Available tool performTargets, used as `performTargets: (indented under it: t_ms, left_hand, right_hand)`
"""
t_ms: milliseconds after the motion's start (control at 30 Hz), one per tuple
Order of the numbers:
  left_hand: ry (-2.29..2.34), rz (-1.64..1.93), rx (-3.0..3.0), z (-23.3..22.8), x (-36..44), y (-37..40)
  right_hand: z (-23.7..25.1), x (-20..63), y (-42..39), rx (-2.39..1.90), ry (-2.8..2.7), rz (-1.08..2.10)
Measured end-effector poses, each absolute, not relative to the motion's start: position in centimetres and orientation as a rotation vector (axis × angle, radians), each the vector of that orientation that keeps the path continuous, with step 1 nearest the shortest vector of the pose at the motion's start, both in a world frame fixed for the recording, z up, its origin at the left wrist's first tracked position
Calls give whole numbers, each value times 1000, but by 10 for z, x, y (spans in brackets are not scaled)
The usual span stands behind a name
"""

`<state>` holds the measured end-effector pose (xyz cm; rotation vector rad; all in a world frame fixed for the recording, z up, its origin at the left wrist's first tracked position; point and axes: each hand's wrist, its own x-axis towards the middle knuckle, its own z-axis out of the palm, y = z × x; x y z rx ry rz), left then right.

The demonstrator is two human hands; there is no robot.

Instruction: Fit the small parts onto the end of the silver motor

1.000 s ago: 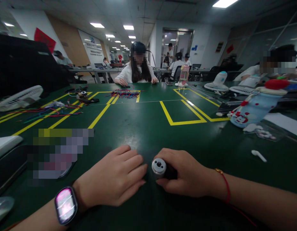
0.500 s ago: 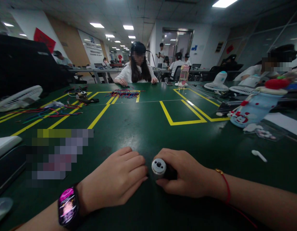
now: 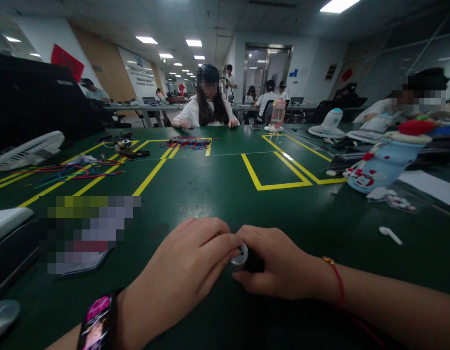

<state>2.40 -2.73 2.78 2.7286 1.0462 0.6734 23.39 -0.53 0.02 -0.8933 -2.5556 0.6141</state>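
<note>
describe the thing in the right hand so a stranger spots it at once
On the near side of the green table, find the right hand. It grips a silvery cylinder, partly covered by the left hand. Its round end, showing dark holes, sets it apart from the white earbud farther right.

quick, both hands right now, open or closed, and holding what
Left hand: curled, partly covering the metal-topped cylinder; whether it holds anything cannot be told.
Right hand: closed, holding the metal-topped cylinder.
</note>
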Motion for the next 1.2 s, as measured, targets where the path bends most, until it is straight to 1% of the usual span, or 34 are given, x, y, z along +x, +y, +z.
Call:
performTargets:
  t_ms: [100, 200, 367, 500, 567, 833, 1033, 1200]
  left_hand:
    - [1022, 683, 2584, 28, 23, -26]
    - [1066, 822, 2372, 23, 14, -18]
    - [1364, 838, 1872, 3, -10, 10]
    - [1294, 1037, 1523, -8, -20, 24]
    - [1270, 1067, 1457, -10, -21, 25]
    - [1466, 898, 1654, 3, -9, 14]
    - [1125, 862, 1981, 19, 10, -11]
    - [1044, 825, 2010, 22, 24, -22]
  right_hand:
    - [2, 234, -6, -893, -2548, 631]
    - [4, 235, -6, -889, -2537, 646]
    - [7, 236, -6, -901, -2544, 679]
    - [8, 236, -6, -919, -2540, 704]
    - [8, 236, -5, -917, -2540, 708]
    - [6, 236, -5, -919, -2535, 699]
    - [5, 235, -6, -902, -2523, 677]
    - [1, 234, -4, -872, -2533, 641]
